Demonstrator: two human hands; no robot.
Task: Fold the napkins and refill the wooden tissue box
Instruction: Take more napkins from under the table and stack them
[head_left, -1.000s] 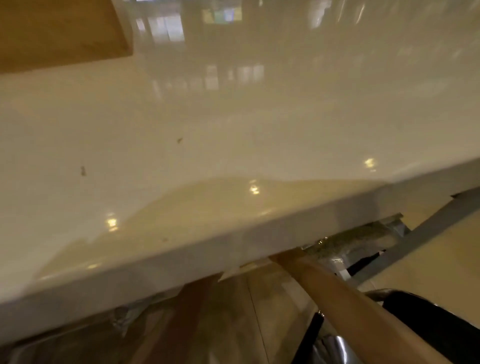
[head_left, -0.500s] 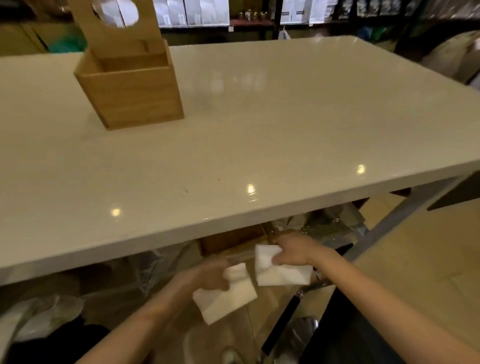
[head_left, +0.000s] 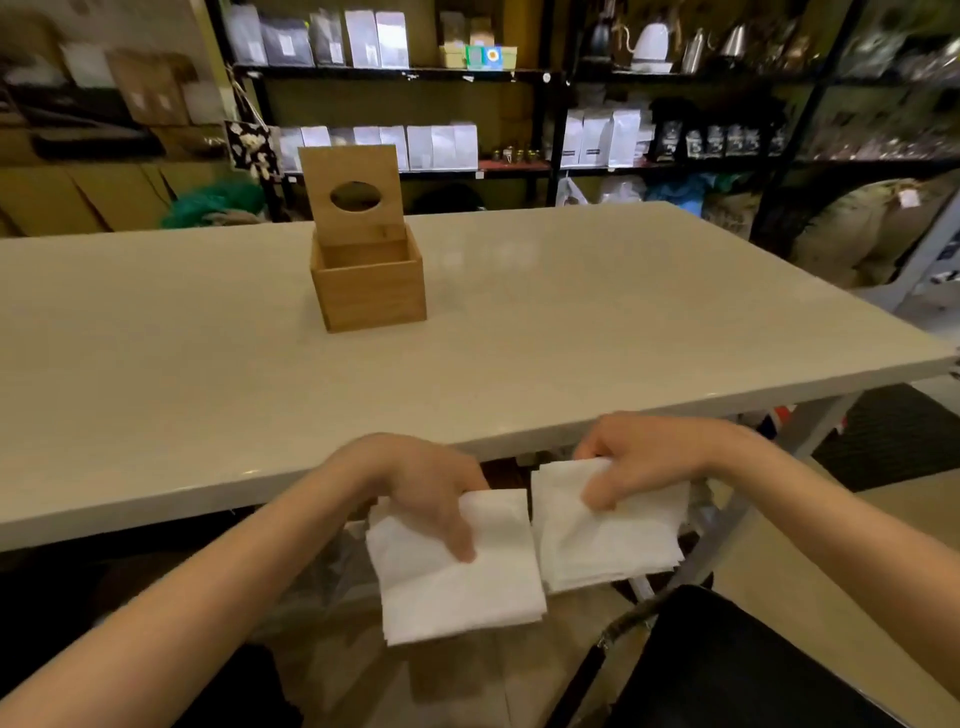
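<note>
The wooden tissue box (head_left: 370, 285) stands on the white table (head_left: 571, 332), a little left of its middle, with its lid swung upright and the oval hole facing me. The inside looks empty. My left hand (head_left: 426, 483) grips a stack of white napkins (head_left: 467, 582) just in front of the table's near edge. Beside it, my right hand (head_left: 644, 452) grips a second stack of white napkins (head_left: 613, 530). Both stacks hang below table height and nearly touch.
Black metal shelves (head_left: 550, 104) with white and dark bags and kettles line the back wall. A black chair (head_left: 727, 670) stands at the lower right. Cardboard boxes (head_left: 78, 192) are stacked at the back left. Table legs run down on the right.
My view has lifted from the table edge to the whole table and shelves. Both hands came up from under the table with the napkin stacks, nearer to me and higher.
</note>
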